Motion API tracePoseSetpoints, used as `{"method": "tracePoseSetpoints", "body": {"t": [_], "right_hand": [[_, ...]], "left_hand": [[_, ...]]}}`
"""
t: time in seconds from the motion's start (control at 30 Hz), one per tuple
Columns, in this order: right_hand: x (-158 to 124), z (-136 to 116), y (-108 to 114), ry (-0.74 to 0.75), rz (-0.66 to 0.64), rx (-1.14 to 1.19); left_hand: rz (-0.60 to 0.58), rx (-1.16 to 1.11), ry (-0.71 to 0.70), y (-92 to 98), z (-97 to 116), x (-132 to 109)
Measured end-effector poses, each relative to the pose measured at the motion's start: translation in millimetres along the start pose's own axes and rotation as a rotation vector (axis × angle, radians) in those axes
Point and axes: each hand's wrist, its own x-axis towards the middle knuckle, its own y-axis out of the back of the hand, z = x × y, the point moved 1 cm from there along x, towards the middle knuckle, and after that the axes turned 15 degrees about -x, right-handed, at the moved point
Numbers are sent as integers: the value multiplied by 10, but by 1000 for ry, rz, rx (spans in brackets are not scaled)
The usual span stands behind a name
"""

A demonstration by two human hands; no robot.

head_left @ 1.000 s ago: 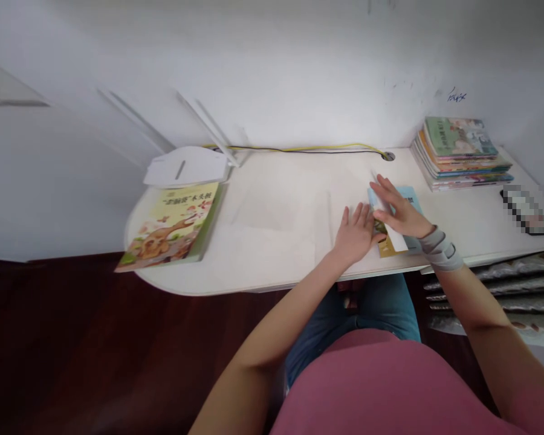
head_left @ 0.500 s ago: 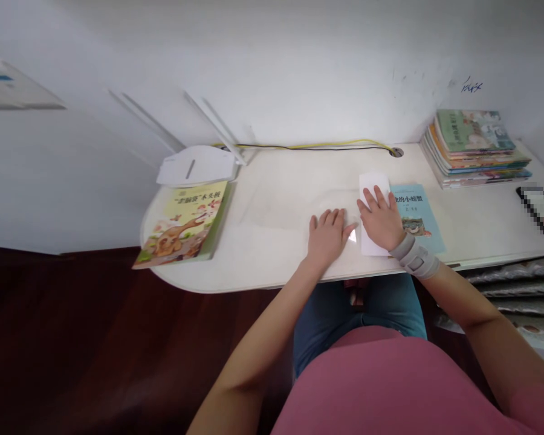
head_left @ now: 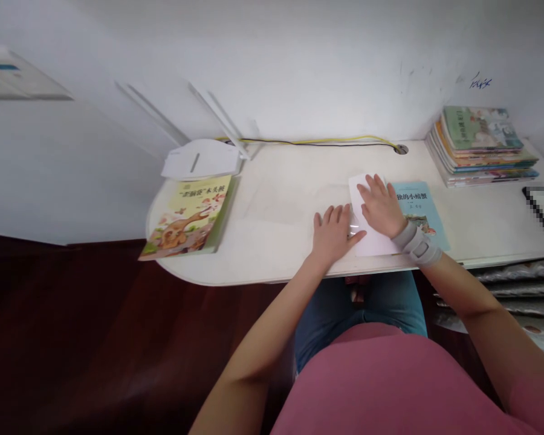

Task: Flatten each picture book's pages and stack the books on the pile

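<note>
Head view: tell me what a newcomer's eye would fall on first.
The right hand, in a grey wrist brace, presses on a white sheet of paper that overlaps a blue book, with the left hand at the sheet's edge, near the front of the desk. Next come the picture book at the desk's left end and the stack of books in the far right corner.

Matt paper sheet (head_left: 375, 241), smooth desk (head_left: 290, 187), probably laminate
</note>
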Motion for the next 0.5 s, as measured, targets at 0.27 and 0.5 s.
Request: {"method": "tracePoseSetpoints", "body": {"t": [0.27, 0.5], "right_hand": [[341, 354, -193, -75, -42, 62], [238, 344, -320, -28, 89, 12]], "left_hand": [[-16, 4, -4, -25, 4, -4], [-40, -9, 30, -11, 58, 1]]}}
